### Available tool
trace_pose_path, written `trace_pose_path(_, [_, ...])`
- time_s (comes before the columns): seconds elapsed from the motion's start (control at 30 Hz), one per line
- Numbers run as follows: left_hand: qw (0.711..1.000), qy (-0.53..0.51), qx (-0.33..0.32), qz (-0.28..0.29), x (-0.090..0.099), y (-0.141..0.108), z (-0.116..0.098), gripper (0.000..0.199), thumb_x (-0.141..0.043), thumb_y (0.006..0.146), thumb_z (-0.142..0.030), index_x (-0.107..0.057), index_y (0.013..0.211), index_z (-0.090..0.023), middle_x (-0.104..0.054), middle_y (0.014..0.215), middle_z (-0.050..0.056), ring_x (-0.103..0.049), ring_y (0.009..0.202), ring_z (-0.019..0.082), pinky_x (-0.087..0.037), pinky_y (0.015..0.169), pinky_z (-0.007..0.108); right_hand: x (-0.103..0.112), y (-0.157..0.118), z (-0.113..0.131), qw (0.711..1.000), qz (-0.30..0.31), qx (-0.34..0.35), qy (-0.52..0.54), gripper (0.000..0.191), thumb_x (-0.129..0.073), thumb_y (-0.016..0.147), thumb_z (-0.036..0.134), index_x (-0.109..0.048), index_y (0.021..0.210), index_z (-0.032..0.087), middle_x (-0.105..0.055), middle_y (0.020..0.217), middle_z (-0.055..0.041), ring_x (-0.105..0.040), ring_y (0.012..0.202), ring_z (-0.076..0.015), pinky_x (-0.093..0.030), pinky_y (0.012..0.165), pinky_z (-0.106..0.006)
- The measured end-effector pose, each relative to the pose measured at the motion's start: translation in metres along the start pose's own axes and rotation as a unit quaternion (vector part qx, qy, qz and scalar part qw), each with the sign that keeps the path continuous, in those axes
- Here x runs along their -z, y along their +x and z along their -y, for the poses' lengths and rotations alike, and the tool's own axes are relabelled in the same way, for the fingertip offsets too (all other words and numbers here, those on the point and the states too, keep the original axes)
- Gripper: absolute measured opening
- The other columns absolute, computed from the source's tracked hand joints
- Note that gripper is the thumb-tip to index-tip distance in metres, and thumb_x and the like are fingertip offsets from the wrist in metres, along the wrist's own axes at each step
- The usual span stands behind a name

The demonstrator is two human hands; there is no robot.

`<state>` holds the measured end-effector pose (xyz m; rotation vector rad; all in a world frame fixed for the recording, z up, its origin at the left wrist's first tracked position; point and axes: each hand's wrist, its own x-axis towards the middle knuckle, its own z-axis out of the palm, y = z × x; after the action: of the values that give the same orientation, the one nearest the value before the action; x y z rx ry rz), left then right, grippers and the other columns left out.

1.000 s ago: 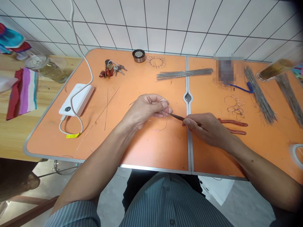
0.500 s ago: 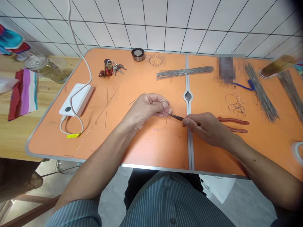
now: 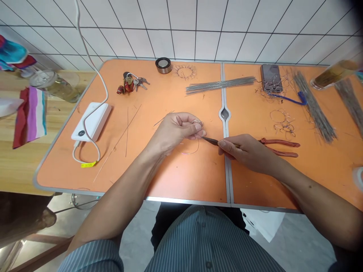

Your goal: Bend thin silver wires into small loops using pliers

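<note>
My left hand [image 3: 181, 128] is closed in a pinch on a thin wire [image 3: 197, 148]. The wire is bent into small loops at the fingertips, and a wide curve hangs below them with a pinkish stretch at its end. From the right, my right hand [image 3: 244, 151] grips a slim dark pointed tool [image 3: 210, 141], its tip at the wire just beside the left fingertips. Whether the tip touches the wire is too small to tell. The tool's rear part is hidden in my palm. Red-handled pliers [image 3: 283, 142] lie on the table just beyond my right hand.
On the orange table [image 3: 187, 181] lie a wire bundle [image 3: 221, 85], keys [image 3: 132, 83], a round tin [image 3: 163, 65] and a white power bank [image 3: 91, 121] with a cable. A phone [image 3: 271, 77], tangled wire [image 3: 283, 122] and more wire bundles [image 3: 314, 107] occupy the right side.
The tool tip has shifted slightly left, closer to the left fingertips. Both hands otherwise keep their grips, and the view has moved a little.
</note>
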<state>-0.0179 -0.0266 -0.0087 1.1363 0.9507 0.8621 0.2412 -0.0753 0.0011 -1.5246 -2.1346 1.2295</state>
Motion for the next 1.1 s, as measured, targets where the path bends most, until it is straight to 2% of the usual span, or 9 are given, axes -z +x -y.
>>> trace_pose_path(0.2, [1.000, 0.009, 0.000, -0.006, -0.002, -0.001, -0.002, 0.030, -0.098, 0.076, -0.039, -0.080, 0.083, -0.016, -0.082, 0.081, 0.008, -0.080, 0.080, 0.020, -0.060, 0.074, 0.028, 0.000, 0.002, 0.000, 0.995, 0.040, -0.016, 0.095, 0.072, -0.047, 0.104, 0.084, -0.069, 0.077, 0.021, -0.057, 0.061, 0.0001, -0.048, 0.055, -0.0138, -0.034, 0.052, -0.029])
trace_pose_path(0.47, [1.000, 0.025, -0.011, -0.005, -0.003, -0.002, -0.002, 0.028, -0.097, 0.078, -0.038, -0.081, 0.082, -0.016, -0.081, 0.080, 0.007, -0.079, 0.079, 0.019, -0.059, 0.074, 0.029, 0.001, 0.006, -0.005, 0.965, 0.103, -0.050, 0.234, 0.071, -0.054, 0.101, 0.086, -0.071, 0.079, 0.020, -0.052, 0.056, 0.0023, -0.039, 0.047, -0.0110, -0.028, 0.048, -0.028])
trace_pose_path(0.67, [1.000, 0.023, -0.007, -0.007, -0.004, -0.002, -0.003, 0.029, -0.098, 0.076, -0.038, -0.080, 0.081, -0.017, -0.081, 0.078, 0.007, -0.079, 0.077, 0.019, -0.059, 0.073, 0.029, -0.002, 0.010, -0.015, 0.928, 0.141, -0.088, 0.333, 0.064, -0.064, 0.099, 0.080, -0.071, 0.080, 0.019, -0.048, 0.052, 0.0041, -0.033, 0.042, -0.0087, -0.019, 0.041, -0.026])
trace_pose_path(0.93, [1.000, 0.014, -0.019, -0.010, -0.004, -0.002, -0.002, 0.024, -0.096, 0.079, -0.035, -0.081, 0.081, -0.016, -0.081, 0.079, 0.007, -0.078, 0.076, 0.018, -0.059, 0.072, 0.027, -0.002, 0.012, -0.020, 0.883, 0.160, -0.155, 0.413, 0.058, -0.073, 0.095, 0.074, -0.064, 0.077, 0.020, -0.052, 0.055, 0.0027, -0.028, 0.043, -0.0068, -0.015, 0.037, -0.023])
trace_pose_path(1.1, [1.000, 0.017, -0.024, -0.009, -0.004, -0.002, -0.001, 0.024, -0.095, 0.079, -0.033, -0.081, 0.082, -0.015, -0.081, 0.079, 0.007, -0.077, 0.075, 0.018, -0.060, 0.072, 0.027, -0.005, 0.015, -0.028, 0.855, 0.183, -0.178, 0.451, 0.058, -0.075, 0.095, 0.073, -0.064, 0.076, 0.019, -0.048, 0.052, 0.0045, -0.026, 0.040, -0.0057, -0.016, 0.035, -0.021])
